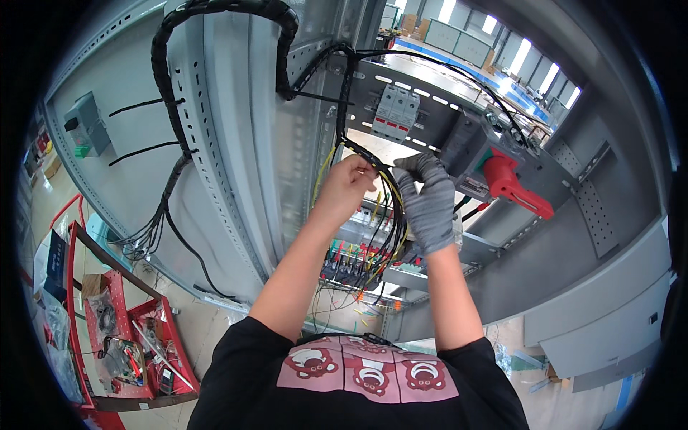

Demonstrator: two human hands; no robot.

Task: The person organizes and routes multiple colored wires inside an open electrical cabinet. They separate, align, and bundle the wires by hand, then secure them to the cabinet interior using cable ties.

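A bundle of black and yellow-green wires (394, 208) runs down in front of me inside a grey metal cabinet; its upper part is wrapped in black. My bare left hand (345, 188) is closed at the left side of the bundle, with thumb and fingertips against the wrapped part. Opposite it, my right hand (430, 202) wears a grey glove. Its fingers curl toward the thumb at the bundle's right side, and whatever is between the tips is too small to make out. Below the hands, the loose wires fan out over a row of terminals (344, 269).
A red rotary handle (512, 188) juts out right of my gloved hand. White circuit breakers (396, 111) sit on the crossbar above. A black-wrapped harness (166, 86) loops down the cabinet's left panel. On the left floor stands a red tool cart (132, 337).
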